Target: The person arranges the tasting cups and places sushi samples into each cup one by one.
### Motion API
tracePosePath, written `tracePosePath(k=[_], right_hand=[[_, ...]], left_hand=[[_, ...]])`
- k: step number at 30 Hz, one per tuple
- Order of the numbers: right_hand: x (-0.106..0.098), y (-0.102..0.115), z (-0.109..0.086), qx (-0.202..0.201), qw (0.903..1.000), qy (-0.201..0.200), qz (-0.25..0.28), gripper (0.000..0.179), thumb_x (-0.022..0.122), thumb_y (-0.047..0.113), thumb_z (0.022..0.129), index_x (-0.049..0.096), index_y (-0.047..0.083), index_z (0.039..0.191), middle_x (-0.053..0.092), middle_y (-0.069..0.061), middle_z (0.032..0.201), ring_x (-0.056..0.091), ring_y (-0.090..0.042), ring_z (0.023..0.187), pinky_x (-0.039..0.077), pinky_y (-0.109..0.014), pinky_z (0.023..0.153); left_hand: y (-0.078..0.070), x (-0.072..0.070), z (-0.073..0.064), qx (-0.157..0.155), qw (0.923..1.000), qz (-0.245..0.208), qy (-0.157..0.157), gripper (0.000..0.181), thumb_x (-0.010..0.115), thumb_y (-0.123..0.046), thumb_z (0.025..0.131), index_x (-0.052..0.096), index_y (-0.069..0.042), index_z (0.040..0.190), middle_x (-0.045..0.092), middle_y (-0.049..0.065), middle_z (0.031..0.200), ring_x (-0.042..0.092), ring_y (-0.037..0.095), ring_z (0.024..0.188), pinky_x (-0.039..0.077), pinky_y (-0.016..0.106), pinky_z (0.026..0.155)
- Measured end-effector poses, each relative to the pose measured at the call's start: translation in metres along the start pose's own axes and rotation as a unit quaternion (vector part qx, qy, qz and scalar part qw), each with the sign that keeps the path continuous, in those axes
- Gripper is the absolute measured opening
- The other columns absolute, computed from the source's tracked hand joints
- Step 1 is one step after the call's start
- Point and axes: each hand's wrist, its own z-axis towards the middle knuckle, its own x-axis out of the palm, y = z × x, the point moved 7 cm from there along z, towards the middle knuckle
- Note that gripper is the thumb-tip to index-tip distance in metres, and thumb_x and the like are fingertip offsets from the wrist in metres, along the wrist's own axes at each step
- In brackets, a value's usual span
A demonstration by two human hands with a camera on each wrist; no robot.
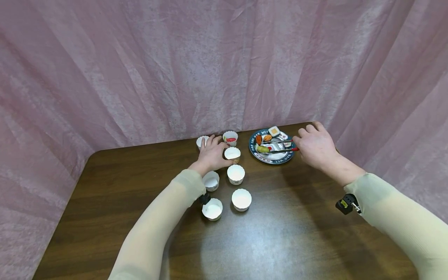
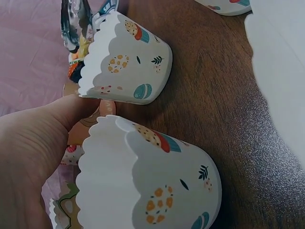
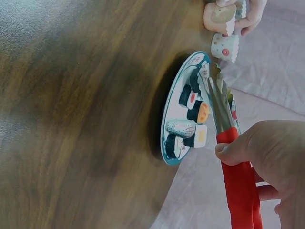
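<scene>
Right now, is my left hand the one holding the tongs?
No, your right hand grips the red-handled tongs, while your left hand is at a tan cup.

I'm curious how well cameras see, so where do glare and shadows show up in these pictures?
Head view: pale glare on the near part of the table, a dark shadow beside the right sleeve; left wrist view: speckled sheen beside the cup cut off at right; right wrist view: soft shadow along the plate, pale sheen at upper left.

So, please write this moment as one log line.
left hand: grips tan cup | right hand: holds red-handled tongs | tongs: over sushi plate
</scene>
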Motion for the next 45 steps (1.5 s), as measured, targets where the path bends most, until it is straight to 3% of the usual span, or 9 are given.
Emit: tracePosePath(k=[13, 32, 45], right_hand=[[0.008, 0.004, -0.005, 0.004, 0.9995, 0.030, -0.014, 0.024, 0.078, 0.005, 0.065, 0.073, 0.002, 0.089, 0.060, -0.014, 0.085, 0.055, -0.042, 0.090, 0.036, -0.060, 0.103], [0.003, 0.007, -0.007, -0.025, 0.9989, -0.032, -0.021, 0.016, 0.075, 0.002, 0.064, 0.068, 0.001, 0.078, 0.056, -0.013, 0.076, 0.054, -0.040, 0.082, 0.040, -0.058, 0.096], [-0.002, 0.003, -0.008, -0.026, 0.9991, -0.030, -0.012, 0.023, 0.078, 0.003, 0.059, 0.069, 0.002, 0.080, 0.057, -0.012, 0.078, 0.054, -0.040, 0.083, 0.041, -0.057, 0.096]], left_hand=[[-0.002, 0.002, 0.001, -0.006, 0.9999, -0.006, 0.006, 0.068, 0.076, -0.062, 0.083, 0.062, -0.024, 0.138, 0.026, 0.010, 0.165, 0.009, 0.037, 0.154, -0.002, 0.063, 0.120], [0.000, 0.008, 0.008, -0.014, 0.9997, -0.018, 0.011, 0.073, 0.073, -0.068, 0.082, 0.060, -0.025, 0.139, 0.024, 0.009, 0.166, 0.008, 0.036, 0.154, -0.005, 0.062, 0.120], [-0.002, 0.002, 0.003, -0.011, 0.9997, -0.021, 0.004, 0.070, 0.071, -0.067, 0.083, 0.062, -0.023, 0.137, 0.026, 0.011, 0.165, 0.010, 0.037, 0.154, -0.001, 0.063, 0.120]])
